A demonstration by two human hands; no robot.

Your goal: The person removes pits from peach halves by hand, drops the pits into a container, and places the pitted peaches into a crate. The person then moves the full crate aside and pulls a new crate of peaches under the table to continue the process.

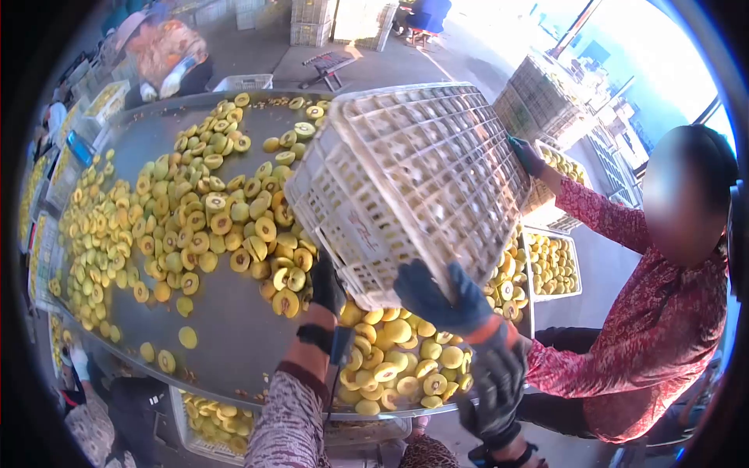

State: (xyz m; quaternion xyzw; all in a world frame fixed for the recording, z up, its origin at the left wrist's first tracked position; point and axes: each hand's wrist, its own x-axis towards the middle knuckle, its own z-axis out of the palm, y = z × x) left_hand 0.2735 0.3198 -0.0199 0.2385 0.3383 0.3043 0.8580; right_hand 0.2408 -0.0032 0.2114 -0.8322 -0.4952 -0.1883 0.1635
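Head view: a large pale plastic crate (pixel 425 175) is tilting over the near right part of the metal desk (pixel 234 327), its slatted base facing up and toward the right. The wearer's left hand (pixel 328 285), black-gloved, is resting against the crate's lower left edge; cannot tell whether its fingers are closing on it. The wearer's right hand (pixel 497 390), dark-gloved, is hanging apart from the crate, fingers loose, holding nothing, close by a co-worker's forearm. That co-worker (pixel 647 327), in a red patterned top, is grasping the crate with a blue-gloved hand (pixel 443 296) at the near edge and another hand (pixel 528 156) at the far side. Halved yellow fruit (pixel 222 222) is lying across the desk, more piling beneath the crate. A second person (pixel 168 54) is working at the far left edge.
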